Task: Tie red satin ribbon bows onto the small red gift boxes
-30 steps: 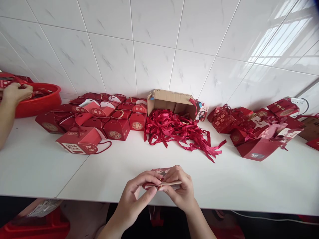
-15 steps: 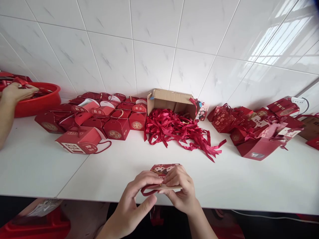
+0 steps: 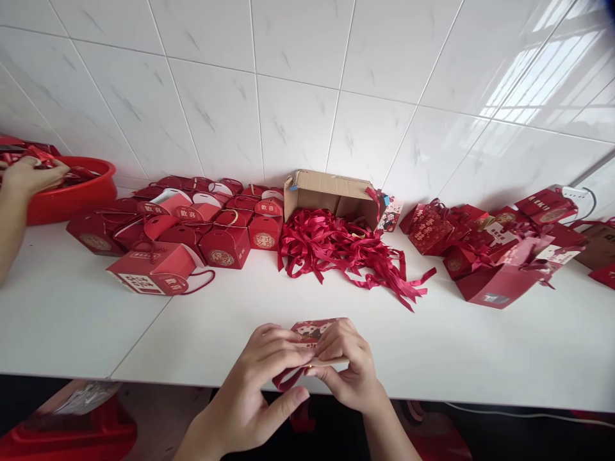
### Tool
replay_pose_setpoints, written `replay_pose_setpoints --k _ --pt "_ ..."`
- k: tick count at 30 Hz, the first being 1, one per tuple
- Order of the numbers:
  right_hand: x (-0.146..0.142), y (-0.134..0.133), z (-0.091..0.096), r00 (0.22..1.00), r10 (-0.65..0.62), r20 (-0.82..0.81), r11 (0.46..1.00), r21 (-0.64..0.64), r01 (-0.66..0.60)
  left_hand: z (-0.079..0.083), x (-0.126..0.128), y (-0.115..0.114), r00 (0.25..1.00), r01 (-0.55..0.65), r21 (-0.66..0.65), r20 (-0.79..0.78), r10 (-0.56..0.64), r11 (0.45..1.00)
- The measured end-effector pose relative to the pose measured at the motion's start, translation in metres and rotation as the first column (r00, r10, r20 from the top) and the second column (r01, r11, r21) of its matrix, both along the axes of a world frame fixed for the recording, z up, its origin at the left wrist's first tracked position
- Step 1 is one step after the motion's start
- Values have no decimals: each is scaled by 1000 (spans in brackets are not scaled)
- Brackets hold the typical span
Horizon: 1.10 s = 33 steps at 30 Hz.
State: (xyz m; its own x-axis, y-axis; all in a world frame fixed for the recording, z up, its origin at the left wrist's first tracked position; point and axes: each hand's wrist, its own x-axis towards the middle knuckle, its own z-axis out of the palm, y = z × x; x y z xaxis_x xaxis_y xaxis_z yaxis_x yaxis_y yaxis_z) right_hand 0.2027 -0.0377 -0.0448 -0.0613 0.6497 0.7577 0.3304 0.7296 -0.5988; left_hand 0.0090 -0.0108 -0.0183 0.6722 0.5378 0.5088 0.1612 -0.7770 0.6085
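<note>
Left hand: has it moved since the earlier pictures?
Yes. The left hand has slid toward the person; its thumb lies past the near edge of the table.

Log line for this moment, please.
left hand: pinching flat red box | right hand: gripping same box | red ribbon: loop hangs below box | ribbon pile: on table beyond hands

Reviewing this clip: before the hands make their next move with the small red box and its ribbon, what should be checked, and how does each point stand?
1. Left hand and right hand both pinch the small red box: ok.
2. Box held over the table, near its front edge: ok.
3. Ribbon loop threaded through the box: cannot tell.
4. Ribbon pile lies straight ahead, nothing in between: ok.
5. Co-worker's hand is at the red basin, far from both hands: ok.
</note>
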Motion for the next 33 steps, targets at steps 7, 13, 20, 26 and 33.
replay_pose_setpoints --k 7,13,20,26,33 --pt "1 1 1 998 -4 64 999 52 0 -4 -1 -3 992 -32 -247 109 61 968" --pt "-1 -1 1 990 -37 133 997 71 28 2 6 -4 980 -174 -325 30 195 929" --pt "-3 -1 4 985 -49 168 997 69 38 10 9 -3 980 -173 -392 21 196 903" --pt "-4 -2 5 988 -19 153 999 37 13 7 8 -4 970 -177 -528 47 237 831" --pt "-4 -1 6 992 19 126 999 26 -22 2 7 -6 948 -200 -567 93 303 799"
